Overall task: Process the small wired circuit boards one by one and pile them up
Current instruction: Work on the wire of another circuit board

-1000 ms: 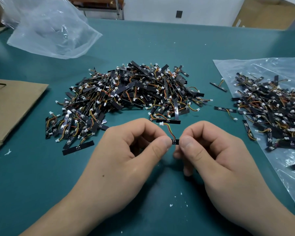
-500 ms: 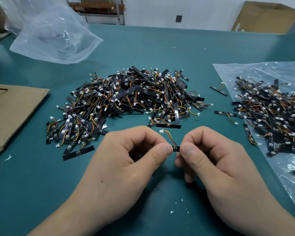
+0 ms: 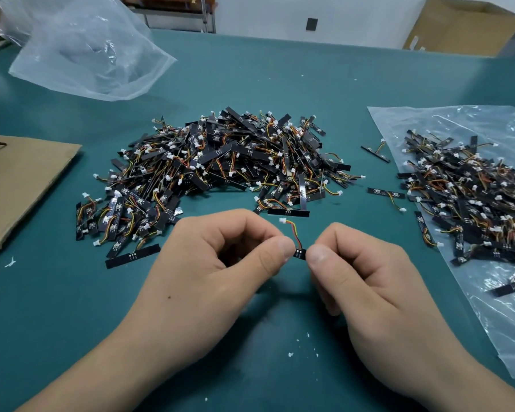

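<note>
- Your left hand [image 3: 217, 263] and right hand [image 3: 366, 281] are both curled nearly closed, each thumb and forefinger pinched on one end of a single little black board [image 3: 299, 253], held in the air above the green table [image 3: 250, 84], just in front of the big pile [image 3: 220, 162].
- The board's long axis looks to run left-right between your thumbs. Only a short middle bit shows, so I can't tell how long it really is or whether it's tilted.
- Its wire [image 3: 295, 234] comes off the middle and curls up and away from you, with the white plug [image 3: 283, 221] at the far tip, pointing left.
- Risk one, I reckon: bend or twist too hard with that tiny grip and the board snaps in the wrong spot, or the wire tears off at the solder.
- Risk two: it pops out of your fingertips and lands in the big pile, and good luck telling it apart.
- Keep it away from the heap on the plastic bag [image 3: 458, 185] to your right too, or the loose wire could snag.
</note>
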A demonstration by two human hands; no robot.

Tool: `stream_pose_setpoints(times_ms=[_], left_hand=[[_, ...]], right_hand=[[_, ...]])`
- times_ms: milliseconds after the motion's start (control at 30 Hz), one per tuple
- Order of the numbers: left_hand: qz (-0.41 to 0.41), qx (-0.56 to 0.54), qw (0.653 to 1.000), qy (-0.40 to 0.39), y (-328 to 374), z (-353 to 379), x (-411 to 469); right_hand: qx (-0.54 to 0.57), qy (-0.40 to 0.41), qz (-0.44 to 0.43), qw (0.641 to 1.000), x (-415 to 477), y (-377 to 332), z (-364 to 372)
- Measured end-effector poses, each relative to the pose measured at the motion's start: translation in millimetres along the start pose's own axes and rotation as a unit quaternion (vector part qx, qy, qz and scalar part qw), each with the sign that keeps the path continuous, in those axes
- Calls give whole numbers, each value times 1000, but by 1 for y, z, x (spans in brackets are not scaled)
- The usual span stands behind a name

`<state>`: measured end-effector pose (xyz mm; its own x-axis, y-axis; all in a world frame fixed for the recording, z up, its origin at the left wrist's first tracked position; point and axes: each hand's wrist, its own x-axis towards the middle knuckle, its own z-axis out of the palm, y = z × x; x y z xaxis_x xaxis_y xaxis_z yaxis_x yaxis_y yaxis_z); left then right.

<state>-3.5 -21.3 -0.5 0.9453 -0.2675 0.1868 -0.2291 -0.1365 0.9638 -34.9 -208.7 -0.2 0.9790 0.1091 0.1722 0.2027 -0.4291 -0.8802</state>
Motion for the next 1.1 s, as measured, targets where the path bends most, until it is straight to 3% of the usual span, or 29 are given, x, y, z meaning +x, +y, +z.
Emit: stream_pose_setpoints(times_ms=[133,233,433,600,667,733,867,933,1100], left_hand=[[10,-13,1000,25,-1,-1,1],[-21,-65,995,66,-6,-3,6],[-43,-74,994,74,-6,-3,7],[-38,-42,996,69,-6,-4,7],[-39,-35,996,69,-7,-4,7],[-39,-29,996,69,-7,-4,7],[-37,-22,997,64,-7,-3,7],[-38,-15,997,61,-7,-3,7],[-34,-11,998,57,-5,-3,6]], right_hand=[[41,-19,3,999,1,0,-2],[115,11,42,992,3,0,-3],[139,41,48,988,5,2,-4],[196,127,7,972,5,6,-4],[118,144,11,982,6,9,-3],[-33,140,16,990,4,12,0],[-291,12,59,955,4,8,7],[-338,-14,54,940,5,5,9],[-304,-10,51,951,4,2,6]])
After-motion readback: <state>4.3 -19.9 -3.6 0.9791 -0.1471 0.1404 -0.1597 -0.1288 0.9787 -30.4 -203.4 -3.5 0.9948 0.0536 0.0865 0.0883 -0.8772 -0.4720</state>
